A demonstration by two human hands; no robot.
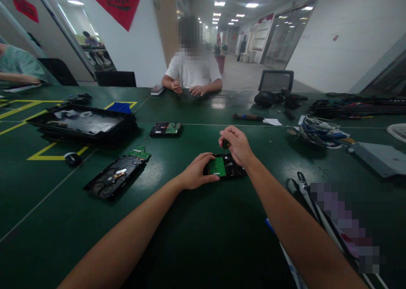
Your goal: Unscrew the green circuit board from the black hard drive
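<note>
A black hard drive (234, 167) with a green circuit board lies flat on the green table in front of me. My left hand (200, 170) grips its left end, thumb along the near edge and fingers over the far edge. Above the drive, my right hand (236, 144) is closed around a small screwdriver (226, 144). Its dark handle shows between the fingers, and its thin shaft points down at the board; the tip is too small to make out. Another hard drive (165, 129) rests beyond my left hand. To the left lies a larger black drive-like unit (116, 177) with a loose green board (140, 153).
Black trays (85, 124) and a mouse (72, 159) sit at left. At right are a cable bundle (323, 132), a grey metal box (380, 158), a dark-handled tool (248, 117) and a lanyard (309, 196). Across the table sits a person in a white shirt (193, 71).
</note>
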